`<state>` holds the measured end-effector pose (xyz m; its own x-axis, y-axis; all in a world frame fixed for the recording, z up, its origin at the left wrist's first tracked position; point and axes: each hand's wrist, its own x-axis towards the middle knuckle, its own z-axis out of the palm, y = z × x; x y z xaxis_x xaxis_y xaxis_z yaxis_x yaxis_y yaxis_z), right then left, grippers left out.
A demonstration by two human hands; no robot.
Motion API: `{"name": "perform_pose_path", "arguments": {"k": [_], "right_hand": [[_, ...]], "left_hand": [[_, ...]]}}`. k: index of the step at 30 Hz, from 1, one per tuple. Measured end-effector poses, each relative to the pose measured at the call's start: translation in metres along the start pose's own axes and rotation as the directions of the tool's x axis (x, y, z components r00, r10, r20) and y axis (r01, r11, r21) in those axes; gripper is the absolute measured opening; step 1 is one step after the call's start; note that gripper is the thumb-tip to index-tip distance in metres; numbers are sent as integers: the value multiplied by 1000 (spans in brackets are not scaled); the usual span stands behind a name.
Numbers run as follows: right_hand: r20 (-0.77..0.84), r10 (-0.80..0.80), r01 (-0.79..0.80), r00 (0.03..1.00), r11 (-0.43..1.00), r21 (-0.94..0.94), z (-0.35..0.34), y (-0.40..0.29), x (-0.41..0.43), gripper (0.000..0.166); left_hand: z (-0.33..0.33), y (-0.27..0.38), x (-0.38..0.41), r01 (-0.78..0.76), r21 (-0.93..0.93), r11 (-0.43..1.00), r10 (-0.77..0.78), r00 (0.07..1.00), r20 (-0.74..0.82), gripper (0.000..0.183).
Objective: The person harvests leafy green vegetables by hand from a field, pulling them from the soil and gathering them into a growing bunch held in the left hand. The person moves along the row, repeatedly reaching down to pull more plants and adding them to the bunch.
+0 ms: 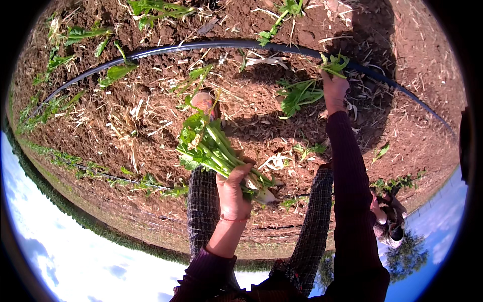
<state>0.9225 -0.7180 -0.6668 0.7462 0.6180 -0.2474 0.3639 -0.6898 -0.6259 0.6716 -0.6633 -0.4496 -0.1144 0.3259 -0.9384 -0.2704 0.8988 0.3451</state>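
My left hand (233,190) is closed around a bunch of leafy green plants (215,145). Their pale stalks run through the grip, and a whitish root end (266,196) sticks out on the right. Farther out, my right hand (335,90) grips a small green leafy plant (335,65) beside the black irrigation hose (226,44). My fingers hide the base of this plant, so whether it is still rooted cannot be told. Just left of that hand, another leafy plant (300,96) spreads over the reddish soil.
Dry straw (277,160) is scattered over the soil. More green plants (119,73) grow along the hose at the left. My shoe (203,102) is planted below the hose. Another person (390,219) bends over plants at the lower right.
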Motion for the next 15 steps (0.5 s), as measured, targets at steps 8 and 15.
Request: {"name": "perform_pose_path", "arguments": {"k": [8,15], "right_hand": [[106,-102,112,989,990,-91,23,13,-3,18],[196,-113,187,974,891,-415,29,22,6,24]], "left_hand": [[3,0,1,-10,18,1000,11,1000,-7,34],[3,-5,2,-16,56,998,14,1000,24,35]]}}
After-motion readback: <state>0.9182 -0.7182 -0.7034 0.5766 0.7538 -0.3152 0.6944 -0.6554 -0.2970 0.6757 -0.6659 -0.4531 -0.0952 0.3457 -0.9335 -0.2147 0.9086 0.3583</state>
